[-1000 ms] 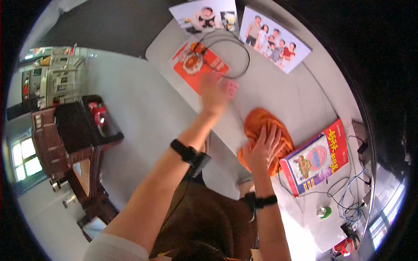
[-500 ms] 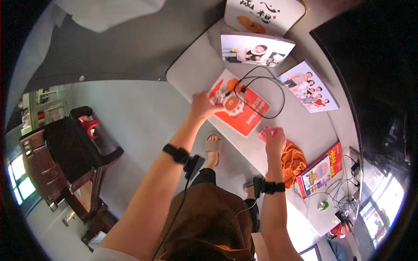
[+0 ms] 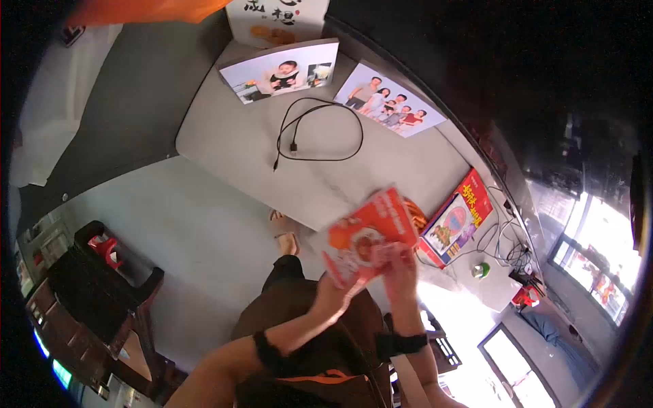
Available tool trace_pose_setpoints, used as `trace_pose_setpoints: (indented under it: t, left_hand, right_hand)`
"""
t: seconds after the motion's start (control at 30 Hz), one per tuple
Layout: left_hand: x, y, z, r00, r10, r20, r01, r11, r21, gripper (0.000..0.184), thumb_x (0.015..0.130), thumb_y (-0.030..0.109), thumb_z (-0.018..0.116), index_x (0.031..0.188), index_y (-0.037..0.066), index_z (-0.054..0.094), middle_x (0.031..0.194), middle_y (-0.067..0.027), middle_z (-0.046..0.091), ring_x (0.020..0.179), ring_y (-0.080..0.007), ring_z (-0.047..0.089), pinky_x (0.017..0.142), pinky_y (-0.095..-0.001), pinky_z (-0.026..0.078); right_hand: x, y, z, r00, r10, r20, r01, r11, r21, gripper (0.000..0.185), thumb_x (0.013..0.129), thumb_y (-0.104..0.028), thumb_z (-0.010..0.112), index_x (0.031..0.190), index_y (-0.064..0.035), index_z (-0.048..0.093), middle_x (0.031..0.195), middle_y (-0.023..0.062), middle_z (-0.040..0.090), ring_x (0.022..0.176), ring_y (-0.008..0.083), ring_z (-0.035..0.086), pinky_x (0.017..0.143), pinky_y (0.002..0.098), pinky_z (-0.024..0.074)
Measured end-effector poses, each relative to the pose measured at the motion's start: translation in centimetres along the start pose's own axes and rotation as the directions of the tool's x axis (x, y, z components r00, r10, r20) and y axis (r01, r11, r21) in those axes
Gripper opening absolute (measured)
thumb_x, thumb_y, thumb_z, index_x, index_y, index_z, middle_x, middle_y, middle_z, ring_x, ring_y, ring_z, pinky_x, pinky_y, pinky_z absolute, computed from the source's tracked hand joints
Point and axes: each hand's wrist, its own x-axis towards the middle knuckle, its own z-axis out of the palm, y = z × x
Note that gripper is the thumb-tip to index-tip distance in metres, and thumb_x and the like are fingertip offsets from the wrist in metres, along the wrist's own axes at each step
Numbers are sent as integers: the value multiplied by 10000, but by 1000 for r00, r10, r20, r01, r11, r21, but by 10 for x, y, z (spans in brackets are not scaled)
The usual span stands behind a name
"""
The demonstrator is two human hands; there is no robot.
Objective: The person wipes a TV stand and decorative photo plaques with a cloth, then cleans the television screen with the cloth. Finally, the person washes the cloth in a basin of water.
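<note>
My left hand grips the lower edge of a red and white booklet, which is lifted off the table and tilted. Over the booklet's lower right part is my right hand, its fingers closed around a small pink object, blurred by motion. Behind the booklet, an orange cloth shows only in part. A looped black cable lies on the grey table.
Two photo panels and a panel with writing stand along the back. To the right are a red and blue box, tangled cables and a green-lidded item. A dark wooden chair is at left.
The booklet has been lifted from under the cable and brought towards my body. My left hand has taken hold of it, and my right hand has moved against it. The cable now lies on the table.
</note>
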Motion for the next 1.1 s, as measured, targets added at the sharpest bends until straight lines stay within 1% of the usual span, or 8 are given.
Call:
trace_pose_setpoints:
  t: [0.1, 0.17, 0.3, 0.37, 0.47, 0.53, 0.67, 1.1]
  left_hand:
    - [27, 27, 44, 975, 26, 222, -99, 939, 328, 637, 838, 261, 730, 1300, -24, 395, 1129, -140, 560, 1091, -228, 541, 904, -341, 457]
    - [80, 58, 36, 868, 484, 112, -454, 679, 577, 562, 841, 214, 704, 1261, -17, 408, 1159, -196, 500, 1117, -342, 511, 964, -411, 412]
    - [166, 183, -43, 378, 926, -15, -335, 152, 930, 498, 825, 134, 676, 1239, -6, 437, 1246, -191, 470, 1196, -363, 432, 1026, -467, 336]
    - [189, 229, -86, 259, 966, 12, -145, 27, 989, 561, 808, 134, 699, 1297, 69, 433, 1295, -218, 444, 1244, -372, 388, 1047, -489, 308]
    - [209, 263, -130, 259, 966, -24, 64, 7, 998, 681, 794, 173, 726, 1392, 188, 401, 1379, -271, 367, 1291, -415, 342, 1064, -494, 297]
    - [222, 278, -155, 332, 943, 11, 22, -19, 1000, 676, 795, 161, 723, 1391, 208, 408, 1415, -287, 279, 1261, -418, 368, 1047, -493, 324]
    - [240, 285, -183, 534, 844, -46, -161, 155, 975, 659, 817, 187, 713, 1397, 158, 401, 1340, -237, 439, 1175, -392, 467, 996, -440, 389]
    - [231, 303, -213, 846, 514, -141, -356, 742, 568, 404, 895, 92, 624, 1272, 41, 486, 1141, -103, 611, 972, -166, 618, 775, -295, 570]
  right_hand:
    - [29, -45, -96, 891, -354, -284, 158, 829, -536, 94, 948, -171, 590, 910, -93, 552, 856, 8, 598, 776, 115, 576, 689, 249, 487]
    - [57, -78, -171, 847, -483, -220, 276, 755, -595, 91, 939, -164, 604, 906, -90, 562, 894, 17, 613, 787, 101, 573, 696, 256, 493]
    - [104, -113, -274, 836, -495, -236, 184, 658, -730, 164, 880, -186, 679, 958, -61, 607, 788, 22, 587, 716, 112, 551, 689, 283, 492]
    - [120, -129, -292, 789, -561, -250, -273, 44, -961, 418, 796, -197, 734, 1144, -38, 566, 1039, 176, 603, 902, 284, 602, 814, 400, 494]
    - [122, -121, -238, 470, -879, 72, -475, -321, -820, 606, 802, -110, 670, 1346, -64, 407, 1222, 212, 477, 999, 302, 545, 894, 418, 449]
    - [119, -135, -153, 630, -765, -135, -67, 119, -991, 556, 819, -23, 602, 1342, -60, 418, 1214, 186, 494, 1013, 257, 557, 881, 375, 467]
    - [167, -133, -41, 744, -593, 308, 488, 168, -856, 422, 960, -107, 527, 1363, -45, 419, 1284, 172, 525, 1102, 193, 564, 870, 300, 487]
    - [270, -123, 12, 959, -237, 159, 282, 705, -651, 249, 902, -125, 626, 1144, -65, 618, 1063, 17, 653, 963, 93, 608, 799, 272, 519]
